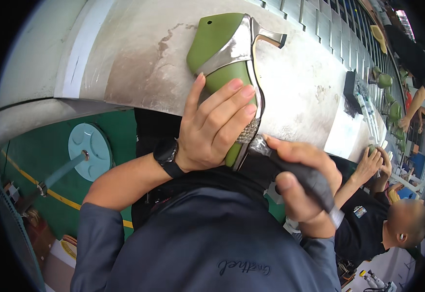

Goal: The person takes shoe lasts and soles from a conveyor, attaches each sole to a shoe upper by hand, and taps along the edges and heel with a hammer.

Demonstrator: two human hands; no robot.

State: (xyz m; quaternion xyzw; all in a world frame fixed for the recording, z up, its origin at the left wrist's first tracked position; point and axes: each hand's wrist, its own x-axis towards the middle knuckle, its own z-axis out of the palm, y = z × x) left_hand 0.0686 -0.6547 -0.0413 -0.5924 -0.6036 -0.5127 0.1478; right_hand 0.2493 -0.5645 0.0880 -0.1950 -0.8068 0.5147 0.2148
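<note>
A silver high-heeled sandal [227, 57] lies on its side on the pale worktop, fitted over a green shoe last [216, 39]. Its heel points to the upper right, and a glittery strap crosses near the toe. My left hand [217, 121] grips the last and shoe from the side, fingers laid across the upper. In my right hand [309, 168] is a dark-handled tool [307, 182] with a shiny, rounded end. That end is up against the sole edge near the toe, beside the glittery strap; its exact kind is unclear.
Metal rollers [314, 24] run along the worktop's far side. To the right stands a black box [356, 92], near several green lasts [394, 111]. A co-worker [368, 219] works close on my right. A light-blue round base [90, 152] stands on the green floor at left.
</note>
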